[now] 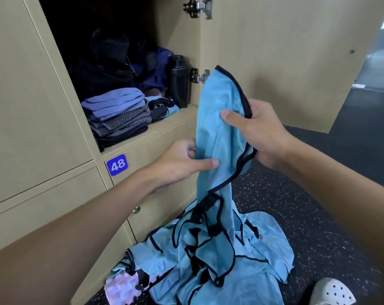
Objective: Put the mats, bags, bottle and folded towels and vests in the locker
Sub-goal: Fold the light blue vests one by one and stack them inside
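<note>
I hold up a light blue vest (217, 128) with black trim in front of the open locker (173, 119). My right hand (257, 130) grips its upper part near the black edge. Lower down, my left hand (184, 164) pinches the cloth. More blue vests (208, 256) lie heaped on the floor below. Inside the locker sits a stack of folded towels (118, 115), a folded blue vest (162, 107), a black bottle (179, 81) and dark bags (111, 64) at the back.
The locker door (296, 51) stands open to the right. Closed lockers, one numbered 48 (117, 165), are on the left and below. A pink ridged item (122, 287) lies on the speckled dark floor. A white clog (333, 292) shows at bottom right.
</note>
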Available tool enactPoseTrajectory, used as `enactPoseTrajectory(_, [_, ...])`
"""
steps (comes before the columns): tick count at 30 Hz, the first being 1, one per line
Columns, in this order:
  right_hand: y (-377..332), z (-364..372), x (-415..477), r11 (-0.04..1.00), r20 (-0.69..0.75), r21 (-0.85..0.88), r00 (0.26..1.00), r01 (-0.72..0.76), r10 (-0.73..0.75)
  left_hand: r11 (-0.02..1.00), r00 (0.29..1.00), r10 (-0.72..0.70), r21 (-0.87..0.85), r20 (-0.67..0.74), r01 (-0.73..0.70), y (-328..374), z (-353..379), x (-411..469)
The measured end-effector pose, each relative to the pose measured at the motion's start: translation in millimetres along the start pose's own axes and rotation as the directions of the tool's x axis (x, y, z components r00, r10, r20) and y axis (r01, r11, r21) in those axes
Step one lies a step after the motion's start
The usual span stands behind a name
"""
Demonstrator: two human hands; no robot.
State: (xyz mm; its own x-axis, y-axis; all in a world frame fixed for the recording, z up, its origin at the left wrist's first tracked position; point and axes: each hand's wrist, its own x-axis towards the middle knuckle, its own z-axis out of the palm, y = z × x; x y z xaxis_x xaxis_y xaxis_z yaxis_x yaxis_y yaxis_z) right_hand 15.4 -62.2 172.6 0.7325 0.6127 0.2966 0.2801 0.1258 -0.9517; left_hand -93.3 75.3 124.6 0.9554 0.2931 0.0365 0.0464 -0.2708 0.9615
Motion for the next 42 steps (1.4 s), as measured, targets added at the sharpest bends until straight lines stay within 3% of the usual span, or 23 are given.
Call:
enactPoseTrajectory(4, [1, -8, 2, 0.996, -0.059, 0.082, 0.997, -0.047, 0.052, 0.999, 0.99, 0.043, -0.012, -0.134, -0.045, 3, 8, 7])
enactPoseTrajectory(10, [27, -5, -7, 0.987, 0.365, -0.096, 0.918, -0.127, 0.153, 0.97, 0.865, 0.167, -0.078, -0.473, -0.229, 32, -5, 20])
enactPoseTrajectory(16, [42, 12, -12, 0.986, 0.305, -0.1, 0.94, -0.13, 0.155, 0.934, 0.786, 0.174, -0.154, -0.593, -0.322, 55, -10, 22])
enactPoseTrajectory(19, [39, 14, -10, 0.99, 0.19, -0.11, 0.976, -0.085, 0.105, 0.951, 0.86, 0.137, -0.177, -0.492, -0.253, 53, -6, 21])
enactPoseTrajectory(22, [31, 9, -4, 0.995, 0.058, -0.063, 0.995, -0.075, 0.079, 0.998, 0.995, -0.03, -0.062, -0.099, 0.023, 38, -1, 8])
enactPoseTrajectory(24, [27, 3, 2, 0.994, -0.027, -0.047, 0.995, -0.1, 0.098, 0.986, 0.987, -0.124, 0.125, 0.103, 0.11, 26, 4, 0])
enactPoseTrajectory(25, [25, 0, 3, 0.993, -0.054, -0.05, 0.993, -0.109, 0.106, 0.973, 0.985, -0.141, 0.198, 0.096, 0.12, 23, 5, 0])
enactPoseTrajectory(27, [24, -4, 4, 0.988, -0.083, -0.083, 0.989, -0.133, 0.126, 0.972, 0.99, -0.136, 0.191, -0.034, 0.14, 23, 7, 4])
enactPoseTrajectory(29, [25, -7, 5, 0.975, -0.083, -0.12, 0.98, -0.188, 0.179, 0.991, 0.976, -0.112, 0.051, -0.187, 0.124, 28, 9, 11])
enactPoseTrajectory(34, [29, -10, -11, 0.948, 0.033, -0.268, 0.982, -0.17, 0.185, 0.984, 0.878, -0.044, -0.174, -0.477, -0.045, 45, 4, 26])
enactPoseTrajectory(37, [31, -8, -15, 0.898, 0.027, -0.386, 0.97, -0.213, 0.242, 0.972, 0.826, -0.044, -0.216, -0.562, -0.095, 54, -5, 33])
enactPoseTrajectory(40, [41, -5, -20, 0.89, 0.259, -0.413, 0.912, -0.193, 0.318, 0.968, 0.819, -0.034, -0.222, -0.573, -0.115, 59, -9, 36])
enactPoseTrajectory(42, [47, -2, -23, 0.853, 0.285, -0.509, 0.912, -0.116, 0.295, 0.968, 0.823, -0.042, -0.227, -0.566, -0.107, 60, -11, 35])
